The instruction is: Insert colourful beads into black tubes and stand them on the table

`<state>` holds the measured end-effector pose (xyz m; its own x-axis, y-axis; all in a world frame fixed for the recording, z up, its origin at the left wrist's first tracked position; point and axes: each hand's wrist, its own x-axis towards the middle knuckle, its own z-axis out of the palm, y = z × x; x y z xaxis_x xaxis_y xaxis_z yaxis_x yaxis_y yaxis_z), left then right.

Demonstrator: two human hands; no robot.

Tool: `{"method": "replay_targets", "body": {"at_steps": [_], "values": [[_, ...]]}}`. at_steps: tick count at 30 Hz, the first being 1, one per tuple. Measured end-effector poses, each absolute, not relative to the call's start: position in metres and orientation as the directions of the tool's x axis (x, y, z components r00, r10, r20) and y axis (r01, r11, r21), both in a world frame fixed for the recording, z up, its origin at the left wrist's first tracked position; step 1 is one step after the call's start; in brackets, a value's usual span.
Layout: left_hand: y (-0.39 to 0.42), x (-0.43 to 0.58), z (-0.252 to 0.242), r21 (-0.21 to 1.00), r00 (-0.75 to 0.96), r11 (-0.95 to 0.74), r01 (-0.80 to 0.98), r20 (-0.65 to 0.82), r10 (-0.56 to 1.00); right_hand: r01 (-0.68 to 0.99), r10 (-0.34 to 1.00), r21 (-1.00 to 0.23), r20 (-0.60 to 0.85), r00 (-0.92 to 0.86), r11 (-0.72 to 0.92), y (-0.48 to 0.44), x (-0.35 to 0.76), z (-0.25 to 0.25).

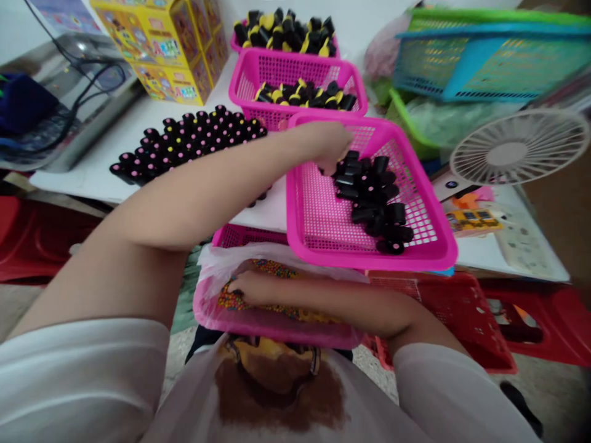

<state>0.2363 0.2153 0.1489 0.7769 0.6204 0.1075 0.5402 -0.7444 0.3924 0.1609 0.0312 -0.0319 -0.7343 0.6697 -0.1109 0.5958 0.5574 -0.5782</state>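
Note:
My left hand (331,144) reaches across to the far left part of a pink mesh basket (302,243). Its fingers curl down beside a heap of short black plastic cylinders (369,187), some with a pink dot on the end. What those fingers hold is hidden. Lower down, my right hand (252,288) is bent into small multicoloured beads (277,269) in a plastic-lined pink tub (277,329) at my lap. Its fingers are curled, with something dark at the tips that I cannot make out.
Black cylinders (194,138) stand in rows on the white table. Behind are pink baskets (298,61) of black and yellow pieces. Yellow boxes (161,43) stand at the back left. A white fan (517,151) and a blue basket (475,67) are at right, red stools below.

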Motion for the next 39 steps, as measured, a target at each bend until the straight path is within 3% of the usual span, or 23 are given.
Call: {"method": "replay_targets", "body": {"at_steps": [1,2,4,6,11,14,19,24,31,34,39], "values": [[0.208,0.215,0.163,0.365,0.824,-0.773,0.518,0.028,0.566,0.583,0.670,-0.615,-0.116,-0.733,0.531,0.031,0.164,-0.032],[0.200,0.190,0.175,0.371,0.833,-0.783,0.499,0.044,0.552,0.562,0.654,-0.648,-0.128,-0.745,0.514,0.031,0.166,-0.033],[0.175,0.132,0.186,0.434,0.831,-0.813,0.389,0.215,0.512,0.512,0.621,-0.712,-0.136,-0.772,0.481,0.033,0.170,-0.034],[0.140,0.071,0.179,0.490,0.785,-0.779,0.391,0.265,0.560,0.469,0.606,-0.777,-0.144,-0.782,0.421,0.034,0.174,-0.034],[0.046,-0.031,0.105,0.667,0.661,-0.556,0.496,0.125,0.740,0.489,0.660,-0.846,-0.245,-0.710,0.212,0.029,0.193,-0.017],[0.008,-0.048,0.058,0.746,0.574,-0.419,0.518,0.060,0.817,0.491,0.704,-0.846,-0.218,-0.676,0.209,0.021,0.205,0.006],[-0.012,-0.038,0.016,0.728,0.532,-0.459,0.510,0.152,0.833,0.551,0.747,-0.698,-0.035,-0.664,0.457,0.006,0.209,0.043],[-0.003,-0.025,0.007,0.700,0.522,-0.529,0.479,0.258,0.813,0.630,0.701,-0.474,-0.038,-0.712,0.615,0.001,0.200,0.056],[0.003,-0.017,0.013,0.727,0.517,-0.519,0.450,0.261,0.815,0.617,0.621,-0.178,-0.036,-0.783,0.767,-0.002,0.201,0.067],[0.003,-0.016,0.013,0.740,0.505,-0.494,0.456,0.243,0.828,0.587,0.597,-0.185,-0.004,-0.802,0.788,-0.004,0.205,0.065],[0.002,-0.015,0.010,0.748,0.501,-0.485,0.453,0.237,0.832,0.570,0.625,-0.342,0.073,-0.777,0.747,-0.004,0.216,0.066]]}}
